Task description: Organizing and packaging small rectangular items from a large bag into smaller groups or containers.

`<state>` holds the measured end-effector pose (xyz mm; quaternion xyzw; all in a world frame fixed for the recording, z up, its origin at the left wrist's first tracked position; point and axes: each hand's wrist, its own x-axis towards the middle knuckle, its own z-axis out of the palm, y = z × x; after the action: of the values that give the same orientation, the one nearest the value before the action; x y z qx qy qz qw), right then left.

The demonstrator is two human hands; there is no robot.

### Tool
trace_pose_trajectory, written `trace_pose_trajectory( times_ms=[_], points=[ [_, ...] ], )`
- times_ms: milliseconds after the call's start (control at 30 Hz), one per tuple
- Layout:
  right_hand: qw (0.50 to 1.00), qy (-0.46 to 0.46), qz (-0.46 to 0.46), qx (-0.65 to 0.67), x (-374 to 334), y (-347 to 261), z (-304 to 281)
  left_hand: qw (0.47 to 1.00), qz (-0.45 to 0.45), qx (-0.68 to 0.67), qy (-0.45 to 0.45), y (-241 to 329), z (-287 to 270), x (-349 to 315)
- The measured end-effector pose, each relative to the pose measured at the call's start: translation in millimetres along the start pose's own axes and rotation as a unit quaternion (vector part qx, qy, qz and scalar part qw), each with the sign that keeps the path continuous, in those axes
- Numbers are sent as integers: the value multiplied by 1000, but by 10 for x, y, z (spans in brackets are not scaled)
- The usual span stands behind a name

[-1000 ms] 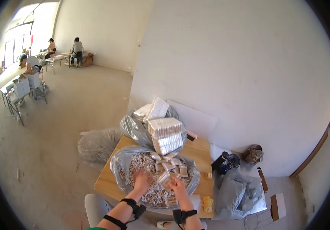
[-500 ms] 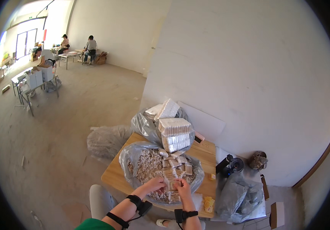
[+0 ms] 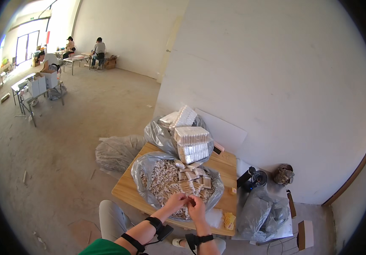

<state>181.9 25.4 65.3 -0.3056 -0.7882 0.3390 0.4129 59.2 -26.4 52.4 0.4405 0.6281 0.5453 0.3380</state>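
Centrally in the head view, a gray plastic bag (image 3: 145, 160) sits open on a wooden table (image 3: 123, 187), filled with loose cotton swabs (image 3: 158, 176) and, toward its right side, small swab packs (image 3: 190, 174). Over the bag's near part, the left hand (image 3: 177, 201) and right hand (image 3: 197, 209) come together, fingers bent; whether they pinch anything, I cannot tell. Behind the bag, wrapped bundles (image 3: 191, 136) are stacked; yellow packets (image 3: 229, 221) lie at the table's right corner.

Wooden table (image 3: 125, 187) beneath open plastic bag (image 3: 218, 187) and yellow cards (image 3: 229, 221).
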Motion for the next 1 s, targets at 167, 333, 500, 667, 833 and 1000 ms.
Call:
trace_pose_trajectory(
  times_ms=[167, 333, 500, 667, 833, 1000],
  points=[
    [993, -43, -2, -107, 13, -169, -55, 995, 58, 79, 11, 26, -17, -24],
    [992, -29, -1, -124, 22, -117, -38, 985, 117, 130, 15, 60, -52, -51],
    [983, 10, 29, -181, 51, -27, -64, 976, 115, 186, 1, 179, -112, -89],
    [998, -31, 17, -46, 38, -27, 18, 965, 183, 188, 9, 75, -100, -48],
    [993, -42, -5, -112, 13, 118, 9, 961, 212, 177, -17, 62, -113, -37],
    [991, 23, 132, -25, 49, 93, -13, 956, 241, 121, 113, -49, -143, 43]
  ],
)
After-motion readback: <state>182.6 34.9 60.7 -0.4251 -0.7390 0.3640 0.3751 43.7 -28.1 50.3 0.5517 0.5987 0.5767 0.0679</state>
